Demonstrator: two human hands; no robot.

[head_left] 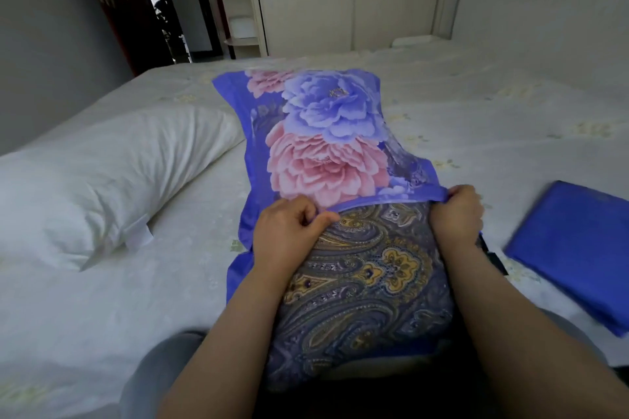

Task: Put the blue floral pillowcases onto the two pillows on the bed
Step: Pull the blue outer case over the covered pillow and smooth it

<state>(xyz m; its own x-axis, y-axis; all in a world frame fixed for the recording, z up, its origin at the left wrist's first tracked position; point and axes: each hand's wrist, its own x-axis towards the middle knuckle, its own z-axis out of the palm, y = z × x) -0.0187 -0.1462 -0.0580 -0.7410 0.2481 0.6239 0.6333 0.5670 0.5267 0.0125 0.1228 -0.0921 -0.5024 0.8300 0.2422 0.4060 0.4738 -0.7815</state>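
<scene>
A bare white pillow is lying on the bed at my far left, a small tag showing at its near end; my left hand is curling its fingers round the open hem of the blue floral pillowcase, pinching the cloth tight; the case is stretching away from me down the middle of the bed, partly drawn over the paisley pillow lying against my lap; my right hand is gripping the same hem on the other side, fingers closed over the edge; a folded blue pillowcase is lying flat on the sheet at my right.
</scene>
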